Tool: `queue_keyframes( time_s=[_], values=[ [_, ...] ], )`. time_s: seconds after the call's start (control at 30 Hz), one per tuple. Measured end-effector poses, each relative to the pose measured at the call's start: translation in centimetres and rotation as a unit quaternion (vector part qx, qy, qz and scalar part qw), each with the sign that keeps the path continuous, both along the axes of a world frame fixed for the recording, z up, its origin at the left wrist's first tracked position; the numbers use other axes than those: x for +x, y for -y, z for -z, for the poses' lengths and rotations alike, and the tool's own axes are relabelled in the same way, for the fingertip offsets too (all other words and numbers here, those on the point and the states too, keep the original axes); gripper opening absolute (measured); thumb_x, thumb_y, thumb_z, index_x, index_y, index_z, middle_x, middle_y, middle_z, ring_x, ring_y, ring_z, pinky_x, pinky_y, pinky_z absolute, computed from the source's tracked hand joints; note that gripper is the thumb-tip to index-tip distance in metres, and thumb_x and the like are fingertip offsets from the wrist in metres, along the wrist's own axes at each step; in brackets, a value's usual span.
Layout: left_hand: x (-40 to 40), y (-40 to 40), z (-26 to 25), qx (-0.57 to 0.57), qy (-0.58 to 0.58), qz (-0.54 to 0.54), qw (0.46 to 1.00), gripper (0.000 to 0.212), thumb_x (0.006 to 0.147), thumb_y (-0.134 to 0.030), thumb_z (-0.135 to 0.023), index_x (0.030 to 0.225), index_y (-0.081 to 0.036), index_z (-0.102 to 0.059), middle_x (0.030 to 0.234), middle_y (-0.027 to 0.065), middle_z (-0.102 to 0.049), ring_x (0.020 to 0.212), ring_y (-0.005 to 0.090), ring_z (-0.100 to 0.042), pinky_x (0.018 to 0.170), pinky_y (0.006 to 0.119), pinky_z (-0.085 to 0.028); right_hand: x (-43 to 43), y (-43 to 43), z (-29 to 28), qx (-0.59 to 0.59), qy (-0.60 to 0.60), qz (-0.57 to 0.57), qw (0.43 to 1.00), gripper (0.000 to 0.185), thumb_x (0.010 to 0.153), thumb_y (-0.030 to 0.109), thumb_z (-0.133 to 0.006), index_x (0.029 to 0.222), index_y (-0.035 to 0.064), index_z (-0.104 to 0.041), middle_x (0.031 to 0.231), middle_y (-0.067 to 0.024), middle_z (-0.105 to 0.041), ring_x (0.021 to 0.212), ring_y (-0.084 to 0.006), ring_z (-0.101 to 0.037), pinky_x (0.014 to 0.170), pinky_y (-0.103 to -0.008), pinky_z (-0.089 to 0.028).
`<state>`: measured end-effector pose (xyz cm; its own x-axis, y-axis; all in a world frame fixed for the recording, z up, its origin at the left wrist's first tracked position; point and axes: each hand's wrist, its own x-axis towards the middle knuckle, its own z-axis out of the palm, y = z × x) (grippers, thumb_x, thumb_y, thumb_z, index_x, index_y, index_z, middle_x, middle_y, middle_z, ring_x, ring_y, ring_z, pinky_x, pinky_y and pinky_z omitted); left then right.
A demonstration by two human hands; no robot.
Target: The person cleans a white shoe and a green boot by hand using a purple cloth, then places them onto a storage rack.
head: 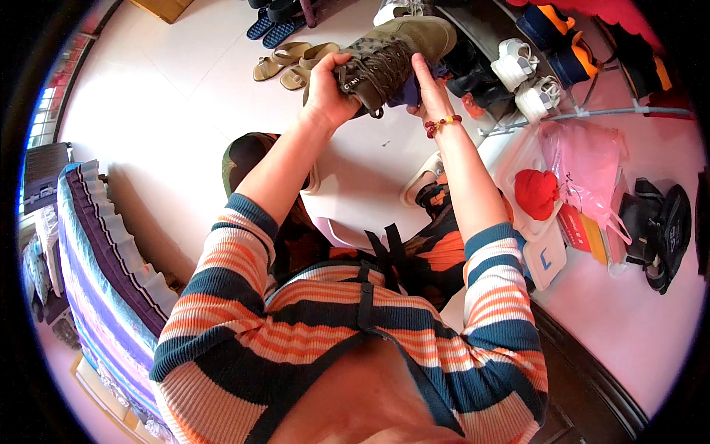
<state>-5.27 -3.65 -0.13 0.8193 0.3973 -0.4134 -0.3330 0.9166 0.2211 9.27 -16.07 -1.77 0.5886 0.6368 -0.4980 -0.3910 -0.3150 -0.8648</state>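
An olive-brown lace-up shoe (pixel 383 64) is held up over the pale floor, its toe pointing to the upper right. My left hand (pixel 333 91) grips it at the heel and ankle end, thumb on the upper. On the other side my right hand (pixel 430 91) has its thumb against the laced part; a dark blue thing, perhaps cloth, shows by its fingers (pixel 407 93). The shoe's underside and most fingertips are hidden. Just beyond my left hand, a pair of tan sandals (pixel 294 64) rests on the floor.
A metal-framed shoe rack (pixel 588 112) at the upper right bears white sneakers (pixel 516 61) and navy-and-orange shoes (pixel 571 61). Right of my knees lie a pink plastic bag (pixel 582 161), a red cloth item (pixel 536 194) and a black bag (pixel 668 227). A fabric-covered bed edge (pixel 105 277) stands left.
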Motion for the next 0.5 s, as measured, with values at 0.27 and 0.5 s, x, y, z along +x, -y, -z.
queue_keyframes(
  time_s=[0.27, 0.5],
  values=[
    [-0.8, 2.1, -4.0, 0.274, 0.001, 0.059, 0.96, 0.052, 0.091, -0.044, -0.054, 0.123, -0.004, -0.052, 0.114, 0.0091, -0.061, 0.101, 0.0209, -0.059, 0.091, 0.037, -0.047, 0.1, 0.0, -1.8, 0.083, -0.023, 0.037, 0.996, 0.048, 0.077, 0.064, -0.064, 0.097, 0.0206, -0.058, 0.081, 0.0084, -0.055, 0.069, -0.005, -0.048, 0.053, -0.0244, -0.029],
    [-0.7, 2.6, -3.7, 0.241, -0.006, 0.06, 0.969, 0.04, 0.089, -0.028, -0.057, 0.117, -0.001, -0.054, 0.113, 0.0104, -0.062, 0.099, 0.0228, -0.059, 0.092, 0.036, -0.045, -0.1, -0.7, -0.6, 0.097, 0.157, 0.117, 0.976, 0.044, 0.085, 0.048, -0.064, 0.102, 0.0078, -0.056, 0.084, -0.0004, -0.059, 0.071, -0.0134, -0.055, 0.063, -0.03, -0.043]
  ],
)
